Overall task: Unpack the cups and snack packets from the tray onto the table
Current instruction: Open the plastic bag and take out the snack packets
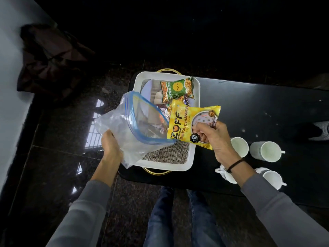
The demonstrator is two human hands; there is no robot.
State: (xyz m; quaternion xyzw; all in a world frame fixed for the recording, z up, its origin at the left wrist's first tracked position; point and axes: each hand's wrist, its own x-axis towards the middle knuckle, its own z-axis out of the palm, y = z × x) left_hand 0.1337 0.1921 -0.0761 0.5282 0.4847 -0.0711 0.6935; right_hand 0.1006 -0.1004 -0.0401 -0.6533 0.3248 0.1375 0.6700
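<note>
A white tray [194, 154] with gold handles sits at the left end of the black table [258, 107]. My right hand [211, 138] pinches a yellow snack packet [183, 122] above the tray's right rim. My left hand [111, 147] grips a clear zip bag [128, 125] with a blue seal, its mouth open toward the packet. A green snack packet [175, 90] lies at the tray's far end, and a dark packet [163, 111] shows behind the bag. Several white cups [265, 151] stand on the table right of the tray.
A burlap mat [167, 154] lines the tray's near end. Dark cloth or a bag [49, 61] lies on the floor at far left by a pale wall. My legs in jeans [178, 220] are below the table's near edge. Someone's shoe [320, 129] shows at far right.
</note>
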